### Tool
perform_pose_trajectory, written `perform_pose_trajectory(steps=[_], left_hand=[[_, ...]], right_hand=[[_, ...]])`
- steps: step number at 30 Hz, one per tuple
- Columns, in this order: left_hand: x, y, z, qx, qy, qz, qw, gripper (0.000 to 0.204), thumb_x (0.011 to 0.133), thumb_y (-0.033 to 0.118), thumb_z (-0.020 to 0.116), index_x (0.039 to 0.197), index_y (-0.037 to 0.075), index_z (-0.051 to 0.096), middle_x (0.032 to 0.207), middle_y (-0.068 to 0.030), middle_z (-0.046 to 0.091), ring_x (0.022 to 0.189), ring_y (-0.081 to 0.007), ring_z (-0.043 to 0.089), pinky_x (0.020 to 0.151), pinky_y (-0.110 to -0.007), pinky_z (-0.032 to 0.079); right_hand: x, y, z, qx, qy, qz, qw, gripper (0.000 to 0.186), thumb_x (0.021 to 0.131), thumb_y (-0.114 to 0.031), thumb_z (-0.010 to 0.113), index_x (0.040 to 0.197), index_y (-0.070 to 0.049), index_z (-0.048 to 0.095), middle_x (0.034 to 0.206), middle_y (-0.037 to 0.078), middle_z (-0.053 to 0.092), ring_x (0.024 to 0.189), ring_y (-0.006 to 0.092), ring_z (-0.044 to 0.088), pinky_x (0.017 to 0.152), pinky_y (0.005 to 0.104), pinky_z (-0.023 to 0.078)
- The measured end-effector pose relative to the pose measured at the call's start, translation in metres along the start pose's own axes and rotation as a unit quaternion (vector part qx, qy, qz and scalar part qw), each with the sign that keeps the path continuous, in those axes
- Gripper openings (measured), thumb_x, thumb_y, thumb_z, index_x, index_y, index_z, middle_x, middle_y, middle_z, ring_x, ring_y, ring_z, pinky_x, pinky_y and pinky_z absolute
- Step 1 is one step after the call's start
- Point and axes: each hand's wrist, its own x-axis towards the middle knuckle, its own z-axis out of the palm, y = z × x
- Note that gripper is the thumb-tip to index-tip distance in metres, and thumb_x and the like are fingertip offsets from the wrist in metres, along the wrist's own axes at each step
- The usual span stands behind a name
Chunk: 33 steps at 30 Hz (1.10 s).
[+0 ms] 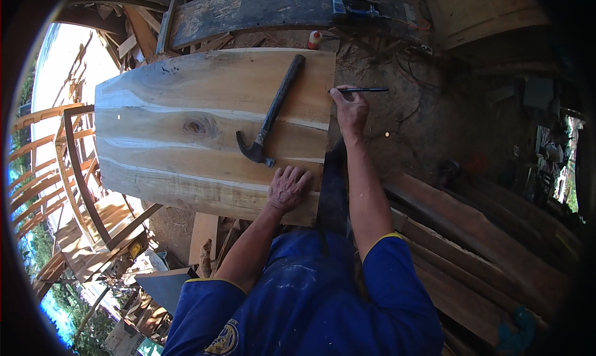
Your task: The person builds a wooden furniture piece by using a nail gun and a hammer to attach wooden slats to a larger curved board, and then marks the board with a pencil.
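Pressing flat on a wide wooden plank [186, 139], left hand [287, 188] with fingers spread near the plank's close edge. Pinching a dark pencil [363, 90] at the plank's right end, right hand [349, 111]. Lying slantwise on the plank just beyond the left hand, a claw hammer [271, 114].

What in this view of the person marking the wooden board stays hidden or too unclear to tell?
Head view only:
- Pencil tip: hidden by the right hand, so any mark on the board cannot be seen.
- Board's near edge: partly covered by the left hand.
- Dark strip beside the right forearm: its kind is unclear.
- Far right: too dark and bent by the lens.
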Motion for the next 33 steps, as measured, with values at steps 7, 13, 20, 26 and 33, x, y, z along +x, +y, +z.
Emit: perform_pose_trajectory(steps=[7,13,20,26,33], left_hand=[[0.000,-0.001,0.004,0.001,0.018,0.007,1.000,0.038,0.083,0.024,0.063,0.120,0.019,0.060,0.109,-0.0064,0.058,0.102,-0.0281,0.055,0.087,-0.045,0.040],[0.000,-0.004,0.008,0.013,0.048,0.018,0.999,0.034,0.082,0.026,0.065,0.115,0.020,0.062,0.103,-0.0057,0.057,0.097,-0.0279,0.055,0.086,-0.045,0.039],[0.000,-0.001,0.001,-0.001,-0.003,0.005,1.000,0.043,0.081,0.019,0.060,0.124,0.016,0.059,0.114,-0.0074,0.058,0.107,-0.0287,0.054,0.091,-0.045,0.040],[0.000,-0.001,0.001,0.003,0.002,0.008,1.000,0.042,0.082,0.019,0.060,0.123,0.015,0.059,0.114,-0.0077,0.058,0.107,-0.0287,0.054,0.091,-0.045,0.040],[-0.001,-0.004,0.003,-0.002,0.006,0.012,1.000,0.044,0.081,0.017,0.059,0.126,0.014,0.059,0.116,-0.0087,0.058,0.109,-0.0287,0.054,0.092,-0.046,0.040]], right_hand=[[-0.032,0.004,-0.011,-0.011,-0.007,0.013,1.000,0.011,0.086,-0.011,0.079,0.092,-0.005,0.072,0.077,-0.006,0.067,0.071,0.0031,0.060,0.065,0.0229,0.049],[-0.058,0.000,-0.019,-0.027,-0.027,0.049,0.998,0.012,0.088,-0.010,0.079,0.095,-0.004,0.072,0.081,-0.006,0.067,0.074,0.0029,0.059,0.068,0.0210,0.047],[-0.082,0.013,-0.029,-0.056,-0.025,0.040,0.997,0.013,0.088,-0.013,0.078,0.095,-0.005,0.072,0.078,-0.003,0.068,0.072,0.0044,0.061,0.067,0.0237,0.049],[-0.088,0.013,-0.030,-0.056,-0.019,0.041,0.997,0.014,0.088,-0.016,0.077,0.094,-0.005,0.072,0.076,-0.003,0.067,0.069,0.0051,0.060,0.065,0.0259,0.049],[-0.104,0.023,-0.031,-0.010,0.008,0.076,0.997,0.014,0.088,-0.017,0.077,0.094,-0.006,0.072,0.078,-0.005,0.066,0.072,0.0037,0.059,0.066,0.0241,0.048]])
